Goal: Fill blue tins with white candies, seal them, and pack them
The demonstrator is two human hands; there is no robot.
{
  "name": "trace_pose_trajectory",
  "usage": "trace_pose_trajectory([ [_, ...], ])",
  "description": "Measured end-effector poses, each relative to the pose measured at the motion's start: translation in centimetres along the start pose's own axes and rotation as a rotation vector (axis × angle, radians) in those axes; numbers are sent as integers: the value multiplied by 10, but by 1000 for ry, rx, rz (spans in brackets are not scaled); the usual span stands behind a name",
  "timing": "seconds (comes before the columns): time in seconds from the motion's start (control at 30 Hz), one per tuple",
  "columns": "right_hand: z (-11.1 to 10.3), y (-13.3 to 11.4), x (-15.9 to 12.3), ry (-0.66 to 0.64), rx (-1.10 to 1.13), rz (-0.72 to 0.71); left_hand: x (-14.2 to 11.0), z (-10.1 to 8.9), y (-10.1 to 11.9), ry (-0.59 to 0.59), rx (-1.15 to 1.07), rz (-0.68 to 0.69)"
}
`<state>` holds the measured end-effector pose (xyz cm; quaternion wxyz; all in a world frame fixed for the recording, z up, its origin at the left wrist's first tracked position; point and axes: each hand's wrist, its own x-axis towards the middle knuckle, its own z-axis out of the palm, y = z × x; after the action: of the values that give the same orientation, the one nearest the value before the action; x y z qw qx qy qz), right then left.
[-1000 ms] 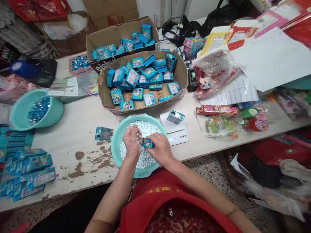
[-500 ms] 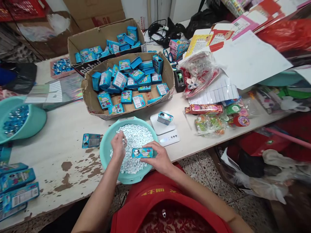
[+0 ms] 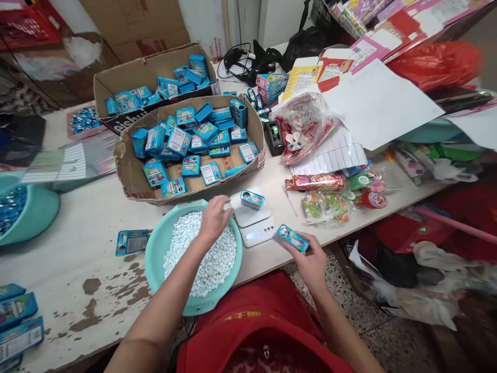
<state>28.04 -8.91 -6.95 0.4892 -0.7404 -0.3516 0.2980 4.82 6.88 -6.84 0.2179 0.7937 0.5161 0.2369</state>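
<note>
My left hand reaches over the far right rim of a turquoise basin. Its fingers are apart and seem to hold nothing. White candies fill the basin. Just right of those fingers, a small blue candy box with a round hole in its top stands on a white kitchen scale. My right hand grips another blue candy box near the table's front edge. White candies show at the hole of this held box, which is tilted.
Behind the basin, two cardboard boxes hold many blue candy boxes. A flat-lying blue box is left of the basin. At far left are a basin of wrapped candies and stacked blue boxes. Packets and a tape dispenser lie right.
My left hand has moved from over the candies toward the scale, and its fingers have opened. My right hand has carried its candy box right, away from the basin. The view has shifted slightly.
</note>
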Motion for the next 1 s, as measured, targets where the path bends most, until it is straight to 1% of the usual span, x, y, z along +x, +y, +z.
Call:
trace_pose_trajectory([
  [0.07, -4, 29, 17, 132, -32, 20, 32, 20, 11, -140, -37, 51],
  [0.13, -5, 55, 31, 216, -55, 39, 56, 35, 16, -291, -73, 28],
  [0.17, -6, 63, 36, 237, -72, 43, 62, 38, 17, -340, -99, -3],
  [0.2, -6, 68, 40, 241, -102, 32, 64, 39, 18, -362, -133, -40],
  [0.23, -6, 68, 41, 246, -150, 3, 63, 36, 19, -357, -178, -80],
  [0.3, -4, 53, 39, 279, -283, -120, 48, 25, 23, -300, -298, -157],
  [0.37, 3, 23, 32, 280, -385, -274, 23, 11, 32, -279, -477, -227],
  [0.4, 9, 6, 27, 210, -384, -327, 9, 5, 39, -289, -592, -267],
  [0.43, 16, -12, 23, 68, -346, -347, -4, 0, 45, -298, -720, -313],
  [0.47, 24, -28, 19, -116, -295, -331, -17, -4, 52, -291, -864, -369],
  [0.5, 32, -42, 15, -292, -245, -298, -27, -7, 57, -254, -1021, -436],
  [0.53, 40, -54, 11, -433, -205, -267, -36, -10, 62, -182, -1181, -511],
  [0.57, 47, -63, 8, -526, -185, -252, -42, -12, 65, -89, -1335, -588],
  [0.6, 53, -70, 4, -571, -184, -262, -46, -15, 67, 12, -1473, -657],
  [0.67, 62, -77, -3, -572, -221, -344, -50, -20, 65, 174, -1666, -760],
  [0.7, 65, -77, -6, -567, -250, -389, -50, -22, 62, 222, -1714, -806],
  [0.77, 70, -75, -10, -573, -317, -439, -50, -25, 54, 288, -1759, -912],
  [0.83, 74, -72, -14, -588, -373, -453, -52, -26, 45, 340, -1790, -1010],
  [0.9, 76, -72, -18, -603, -386, -462, -55, -27, 40, 370, -1835, -1032],
  [1.0, 78, -74, -23, -611, -340, -460, -60, -29, 40, 395, -1871, -984],
])
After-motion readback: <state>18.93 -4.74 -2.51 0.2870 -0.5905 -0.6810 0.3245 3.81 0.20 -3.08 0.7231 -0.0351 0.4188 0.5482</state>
